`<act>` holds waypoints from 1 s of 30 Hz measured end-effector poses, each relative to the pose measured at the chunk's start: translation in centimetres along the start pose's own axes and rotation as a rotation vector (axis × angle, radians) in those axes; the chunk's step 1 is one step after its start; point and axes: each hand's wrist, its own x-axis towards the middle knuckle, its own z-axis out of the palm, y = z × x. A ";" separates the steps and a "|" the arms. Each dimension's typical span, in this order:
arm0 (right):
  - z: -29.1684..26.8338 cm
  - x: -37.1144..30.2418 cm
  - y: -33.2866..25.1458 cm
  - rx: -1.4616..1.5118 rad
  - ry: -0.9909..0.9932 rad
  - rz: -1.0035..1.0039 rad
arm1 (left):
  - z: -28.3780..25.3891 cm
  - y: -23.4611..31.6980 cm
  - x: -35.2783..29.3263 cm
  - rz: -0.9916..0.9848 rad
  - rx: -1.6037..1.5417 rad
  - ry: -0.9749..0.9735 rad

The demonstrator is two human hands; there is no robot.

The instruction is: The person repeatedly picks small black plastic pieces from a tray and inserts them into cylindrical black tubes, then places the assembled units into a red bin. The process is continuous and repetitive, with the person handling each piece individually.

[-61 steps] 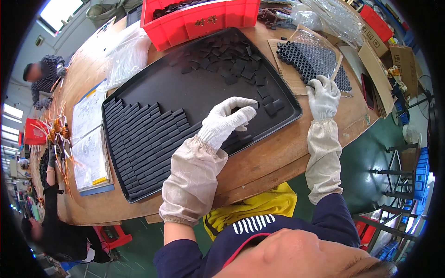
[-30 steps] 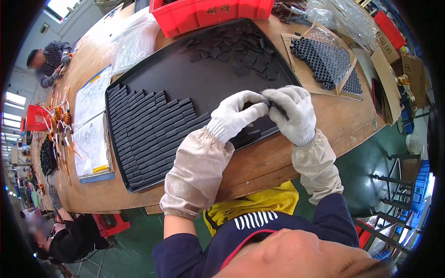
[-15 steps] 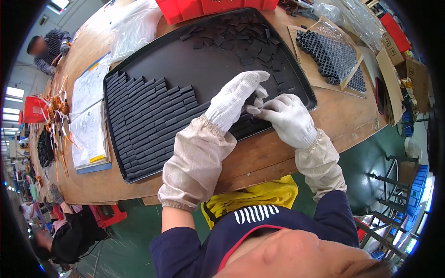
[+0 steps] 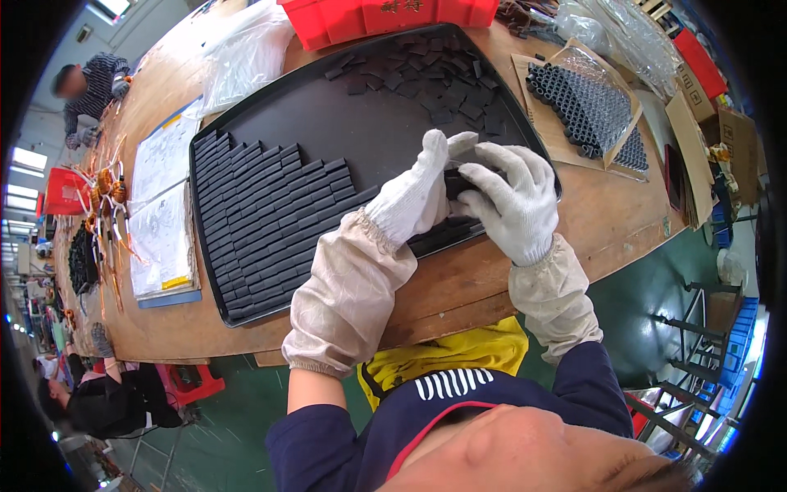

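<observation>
Over the near right part of a black tray [image 4: 299, 123], my two white-gloved hands meet. My left hand [image 4: 416, 187] is curled around small black flat pieces, mostly hidden by the gloves. Against it my right hand [image 4: 518, 201] has its thumb and fingers bent in, pinching at the same spot; what lies between its fingertips is hidden. Neat stepped rows of black rectangular pieces [image 4: 270, 217] fill the tray's left and near side. Loose black pieces [image 4: 447, 78] lie scattered in its far right corner.
A red crate [image 4: 393, 23] stands behind the tray. To the right, black tubular parts [image 4: 566, 102] rest on cardboard under clear plastic. On the left are an open document folder [image 4: 160, 238], a clear bag [image 4: 246, 61] and copper-coloured coils [image 4: 102, 193]. Two people work farther left.
My right hand has shifted up and left, its fingers now arched over toward my left hand. My left thumb has risen upright. The view has shifted slightly.
</observation>
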 end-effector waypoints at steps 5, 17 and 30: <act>-0.2 0.0 0.2 -0.061 0.067 -0.059 | 0.6 0.9 -0.8 -0.082 -0.227 -0.051; -0.2 0.1 0.3 0.123 0.144 0.052 | -0.6 -0.2 0.0 -0.033 -0.311 -0.072; -1.3 -0.2 1.6 0.332 0.105 0.203 | 0.9 1.4 -0.7 -0.198 0.164 0.020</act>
